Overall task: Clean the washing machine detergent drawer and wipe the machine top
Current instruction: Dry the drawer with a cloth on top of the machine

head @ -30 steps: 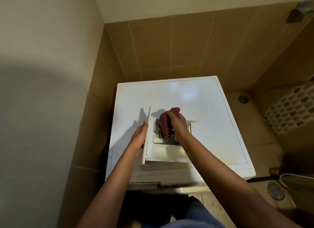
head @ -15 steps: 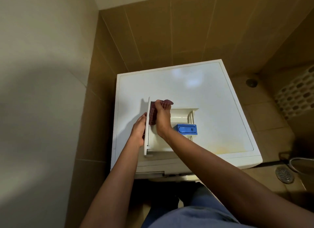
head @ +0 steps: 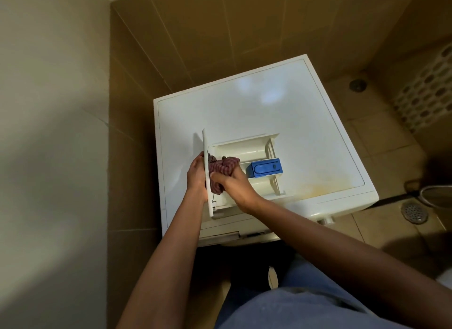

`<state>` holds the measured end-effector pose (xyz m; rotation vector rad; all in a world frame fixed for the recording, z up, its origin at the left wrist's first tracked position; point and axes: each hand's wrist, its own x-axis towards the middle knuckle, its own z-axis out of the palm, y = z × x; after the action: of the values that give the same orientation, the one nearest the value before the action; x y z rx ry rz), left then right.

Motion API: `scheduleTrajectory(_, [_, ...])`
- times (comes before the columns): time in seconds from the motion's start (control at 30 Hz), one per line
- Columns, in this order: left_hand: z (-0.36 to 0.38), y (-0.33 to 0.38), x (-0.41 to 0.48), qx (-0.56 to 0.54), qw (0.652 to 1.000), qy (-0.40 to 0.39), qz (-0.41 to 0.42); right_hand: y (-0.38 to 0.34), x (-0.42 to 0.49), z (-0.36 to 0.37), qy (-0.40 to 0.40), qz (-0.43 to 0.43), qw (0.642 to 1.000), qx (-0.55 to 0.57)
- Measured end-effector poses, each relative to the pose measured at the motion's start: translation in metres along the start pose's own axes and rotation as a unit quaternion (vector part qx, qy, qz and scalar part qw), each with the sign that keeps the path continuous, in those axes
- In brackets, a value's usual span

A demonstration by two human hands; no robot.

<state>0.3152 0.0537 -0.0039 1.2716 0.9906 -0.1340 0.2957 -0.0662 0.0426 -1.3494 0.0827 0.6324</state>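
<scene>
While the drawer [head: 244, 148] lies flat on the washing machine [head: 269, 108], toward the front left of its top, its flat front panel [head: 207, 181] stands on edge at the end nearest the machine's left rim. The left hand [head: 195, 175] rests against the outer face of that panel, fingers lying fairly straight along it; the thumb is hidden. The right hand [head: 236, 188] reaches into the drawer's near compartment just inside the panel, fingers curled tight round a bunched red checked cloth [head: 221, 168] that touches the panel's inner face. A blue insert [head: 265, 168] sits in the middle compartment, just beside the cloth. The drawer is off-white plastic, with ribbed walls at its far end. Behind the drawer and to its right the machine's top is bare white, with a yellowish stain [head: 325, 185] near the front right corner. The machine's back and left sides stand close to the brown tiled walls [head: 195, 34]. Off the machine's right side the floor is open, with a round floor drain [head: 414, 212] near the front corner and a white perforated basket [head: 426, 88] farther back.
</scene>
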Motion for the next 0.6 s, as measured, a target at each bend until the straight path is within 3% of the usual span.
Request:
scheduleTrajectory(0.07, [0.001,-0.001,-0.002,-0.006,1.000,0.001,-0.004,-0.007,0.009,0.005,0.041,0.012,0.992,0.121])
scheduleTrajectory(0.13, [0.003,-0.002,-0.004,-0.009,1.000,-0.002,-0.012,-0.016,0.021,0.008,0.089,0.035,0.982,0.162])
scheduleTrajectory(0.2, [0.006,0.000,-0.007,0.001,1.000,-0.009,-0.010,-0.016,0.028,0.008,0.102,0.048,0.986,0.127])
scheduleTrajectory(0.43, [0.009,0.005,-0.013,0.029,1.000,0.009,0.001,0.007,-0.025,-0.008,0.024,0.063,0.995,-0.067])
scheduleTrajectory(0.53, [0.008,0.003,-0.011,0.036,0.999,0.015,0.009,0.007,-0.031,-0.014,-0.001,0.071,0.994,-0.083])
scheduleTrajectory(0.6, [0.008,0.000,-0.011,0.032,0.999,0.013,0.022,-0.004,-0.018,-0.014,0.007,0.084,0.996,-0.007])
